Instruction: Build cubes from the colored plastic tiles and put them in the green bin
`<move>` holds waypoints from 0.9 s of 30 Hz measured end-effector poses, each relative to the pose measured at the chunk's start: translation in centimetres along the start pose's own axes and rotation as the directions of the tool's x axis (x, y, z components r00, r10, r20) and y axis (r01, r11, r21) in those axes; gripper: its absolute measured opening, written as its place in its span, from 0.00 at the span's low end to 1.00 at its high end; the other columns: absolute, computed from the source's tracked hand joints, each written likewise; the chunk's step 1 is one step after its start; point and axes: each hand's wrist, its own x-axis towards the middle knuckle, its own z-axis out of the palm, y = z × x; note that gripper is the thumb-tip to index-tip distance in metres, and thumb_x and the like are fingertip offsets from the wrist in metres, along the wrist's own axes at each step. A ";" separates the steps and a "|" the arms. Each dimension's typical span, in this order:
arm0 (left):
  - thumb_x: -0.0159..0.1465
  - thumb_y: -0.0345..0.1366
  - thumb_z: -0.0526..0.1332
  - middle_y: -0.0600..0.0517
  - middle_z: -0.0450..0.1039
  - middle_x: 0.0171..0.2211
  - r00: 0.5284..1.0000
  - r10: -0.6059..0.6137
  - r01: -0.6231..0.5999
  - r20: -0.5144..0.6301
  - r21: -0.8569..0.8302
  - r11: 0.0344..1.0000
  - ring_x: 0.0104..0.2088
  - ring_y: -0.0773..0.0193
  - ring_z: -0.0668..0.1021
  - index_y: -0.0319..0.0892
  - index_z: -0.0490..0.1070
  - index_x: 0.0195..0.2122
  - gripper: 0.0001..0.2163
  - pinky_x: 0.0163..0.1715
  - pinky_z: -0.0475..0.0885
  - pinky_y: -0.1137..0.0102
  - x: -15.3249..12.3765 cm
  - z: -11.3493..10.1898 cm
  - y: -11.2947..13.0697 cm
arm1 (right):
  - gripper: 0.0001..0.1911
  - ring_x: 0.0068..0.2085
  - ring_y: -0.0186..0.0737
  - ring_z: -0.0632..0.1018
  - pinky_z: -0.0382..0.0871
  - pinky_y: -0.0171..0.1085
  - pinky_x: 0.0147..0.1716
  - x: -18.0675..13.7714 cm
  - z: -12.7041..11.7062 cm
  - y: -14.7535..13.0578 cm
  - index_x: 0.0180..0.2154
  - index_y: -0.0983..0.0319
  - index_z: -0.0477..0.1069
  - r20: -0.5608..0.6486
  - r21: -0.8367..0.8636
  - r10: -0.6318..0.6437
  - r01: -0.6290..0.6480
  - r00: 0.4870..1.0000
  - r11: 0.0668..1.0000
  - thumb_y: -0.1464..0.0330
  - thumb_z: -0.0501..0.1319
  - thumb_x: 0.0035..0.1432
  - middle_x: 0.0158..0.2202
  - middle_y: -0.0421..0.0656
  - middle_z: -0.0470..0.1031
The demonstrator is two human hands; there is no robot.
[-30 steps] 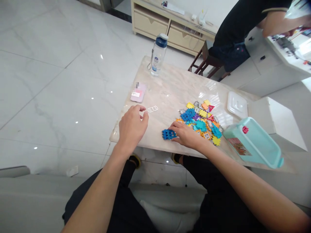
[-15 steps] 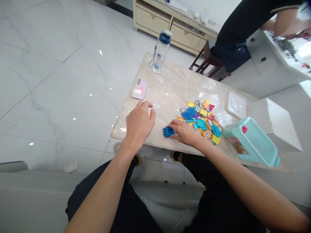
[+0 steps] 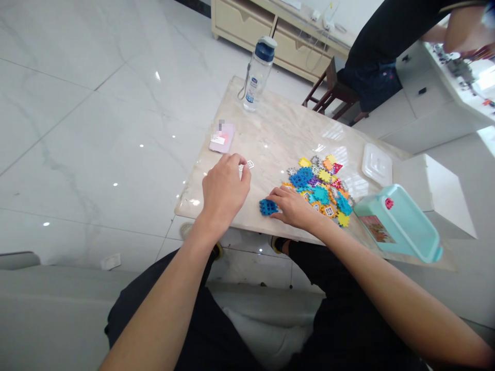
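Currently, left hand (image 3: 226,183): palm-down, left of the heap (image 3: 320,195), above a white window piece (image 3: 250,164); cannot tell whether its grip holds it.
Right hand (image 3: 292,207): grip clamped on a blue block (image 3: 267,207), on the counter (image 3: 274,123), just left of the heap.
Teal tub (image 3: 402,245): right of the heap, red piece (image 3: 389,203) near its rim.

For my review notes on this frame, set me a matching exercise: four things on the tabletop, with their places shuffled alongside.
Things:
1. Blue toy block
2. Water bottle
3. White lattice piece
4. Teal bin

Places:
A. By the fingertips of the left hand, contact unclear
B. Right of the pile of toy pieces
C. At the thumb and fingers of the right hand
D. Upright near a far corner of the table

Right pairs: 1-C, 2-D, 3-A, 4-B
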 end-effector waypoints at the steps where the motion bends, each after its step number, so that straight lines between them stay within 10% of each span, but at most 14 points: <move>1: 0.76 0.37 0.59 0.46 0.83 0.50 1.000 0.000 0.000 0.000 -0.005 1.000 0.43 0.54 0.84 0.46 0.79 0.49 0.09 0.47 0.78 0.60 0.0 0.0 0.0 | 0.22 0.56 0.56 0.77 0.73 0.51 0.58 -0.1 0.0 0.0 0.61 0.63 0.78 0.005 0.000 -0.002 0.002 1.000 1.000 0.64 0.72 0.70 0.55 0.54 0.78; 27: 0.77 0.37 0.57 0.47 0.83 0.52 0.998 0.046 -0.047 0.031 0.034 0.998 0.44 0.54 0.85 0.46 0.79 0.50 0.10 0.44 0.76 0.60 0.1 0.5 1.3 | 0.19 0.55 0.55 0.79 0.72 0.47 0.56 1.1 -0.2 -0.7 0.56 0.64 0.80 0.062 -0.059 0.050 -0.046 0.997 0.997 0.65 0.75 0.67 0.53 0.54 0.82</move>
